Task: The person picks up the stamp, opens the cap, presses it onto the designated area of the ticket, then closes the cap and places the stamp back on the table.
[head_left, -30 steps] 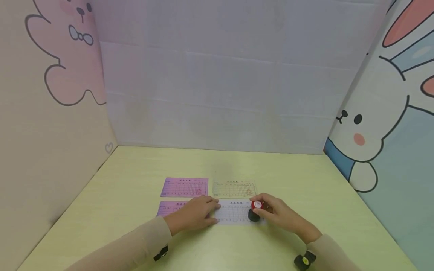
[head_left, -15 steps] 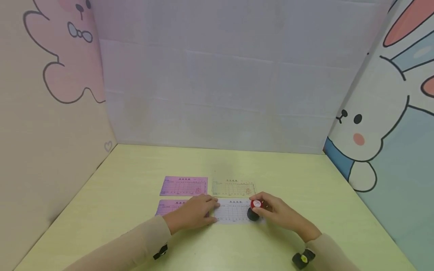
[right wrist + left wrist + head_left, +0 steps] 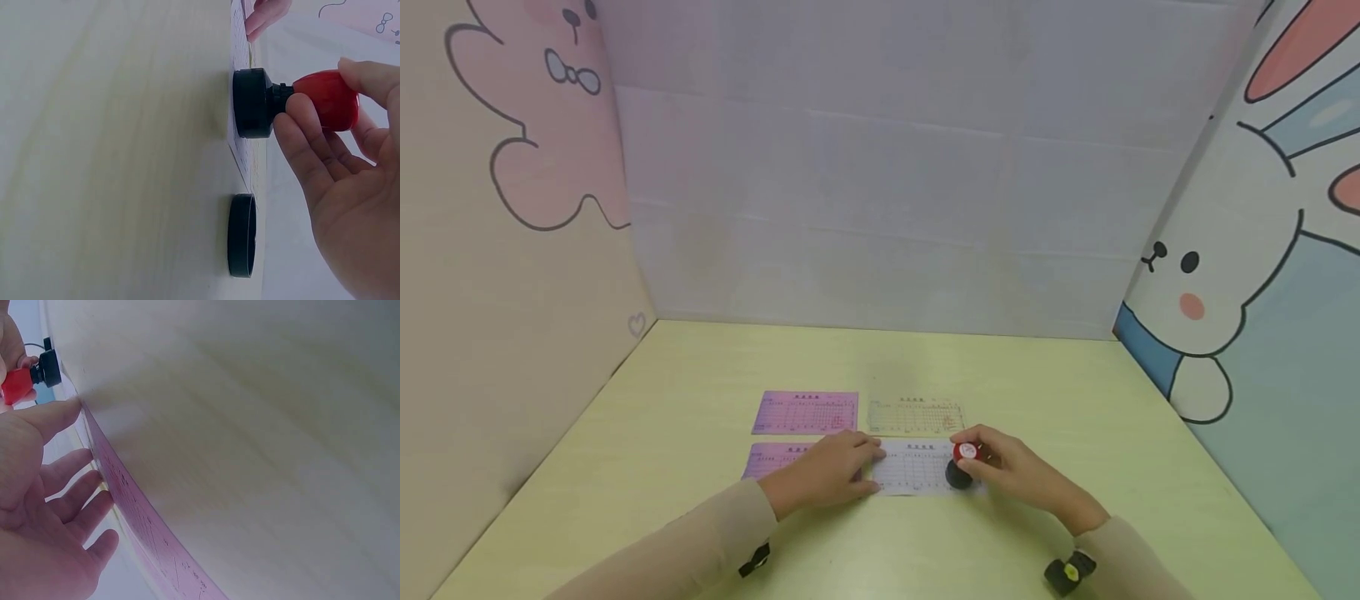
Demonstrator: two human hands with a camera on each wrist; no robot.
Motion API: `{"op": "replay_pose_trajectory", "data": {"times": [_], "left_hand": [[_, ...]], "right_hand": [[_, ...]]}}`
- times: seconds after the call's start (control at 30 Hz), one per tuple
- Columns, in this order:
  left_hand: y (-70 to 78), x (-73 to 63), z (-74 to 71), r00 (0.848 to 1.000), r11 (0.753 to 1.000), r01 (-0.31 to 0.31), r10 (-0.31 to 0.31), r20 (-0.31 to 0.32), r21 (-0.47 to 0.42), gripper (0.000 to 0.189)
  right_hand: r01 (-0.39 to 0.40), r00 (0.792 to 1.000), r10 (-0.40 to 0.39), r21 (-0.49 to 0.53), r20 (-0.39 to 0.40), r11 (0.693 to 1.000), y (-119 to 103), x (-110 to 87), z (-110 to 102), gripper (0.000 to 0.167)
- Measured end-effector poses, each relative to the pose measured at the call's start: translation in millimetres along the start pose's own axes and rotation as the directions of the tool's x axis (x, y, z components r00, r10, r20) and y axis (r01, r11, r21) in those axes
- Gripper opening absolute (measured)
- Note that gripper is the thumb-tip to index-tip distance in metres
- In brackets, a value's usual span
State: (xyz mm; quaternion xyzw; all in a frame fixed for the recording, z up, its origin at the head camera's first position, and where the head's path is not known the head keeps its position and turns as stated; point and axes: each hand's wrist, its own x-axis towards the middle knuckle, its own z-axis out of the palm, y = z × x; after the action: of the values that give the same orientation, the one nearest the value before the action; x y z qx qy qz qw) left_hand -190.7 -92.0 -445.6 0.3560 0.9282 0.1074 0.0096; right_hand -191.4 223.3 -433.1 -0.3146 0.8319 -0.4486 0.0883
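Observation:
My right hand (image 3: 1018, 471) grips the red handle of a round stamp (image 3: 328, 100). The stamp's black base stands on the right part of a white printed form (image 3: 910, 471), which lies flat on the table. Fairly straight fingers of my left hand (image 3: 827, 471) rest on the left edge of that form. Under the same hand lies a pink form (image 3: 767, 458), partly covered by it. In the left wrist view, the left hand (image 3: 50, 494) has its fingertips along the forms' edges, and the stamp (image 3: 28, 378) shows beyond the thumb.
Behind the white form lies a yellowish form (image 3: 916, 415) with a red mark. Another pink form (image 3: 806, 413), also with a red mark, is to its left. A round black cap (image 3: 242, 234) sits beside the white form. Walls enclose the table (image 3: 700, 358) at the back and sides.
Both hands and the stamp keep their places on the forms. The head view has shifted slightly.

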Motion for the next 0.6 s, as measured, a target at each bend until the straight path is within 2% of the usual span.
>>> {"op": "replay_pose_trajectory", "data": {"times": [0.43, 0.6], "left_hand": [[2.6, -2.8, -3.2, 1.000, 0.999, 0.012, -0.012, -0.003, -0.042, 0.049], [0.7, -2.3, -1.8, 1.000, 0.998, 0.010, -0.010, -0.011, -0.064, 0.050]], "right_hand": [[-0.020, 1.000, 0.020, -0.023, -0.023, 1.000, -1.1, -0.6, -1.6, 0.036], [0.004, 0.999, -0.005, -0.036, -0.036, 0.999, -2.5, -0.8, -2.9, 0.035]]}}
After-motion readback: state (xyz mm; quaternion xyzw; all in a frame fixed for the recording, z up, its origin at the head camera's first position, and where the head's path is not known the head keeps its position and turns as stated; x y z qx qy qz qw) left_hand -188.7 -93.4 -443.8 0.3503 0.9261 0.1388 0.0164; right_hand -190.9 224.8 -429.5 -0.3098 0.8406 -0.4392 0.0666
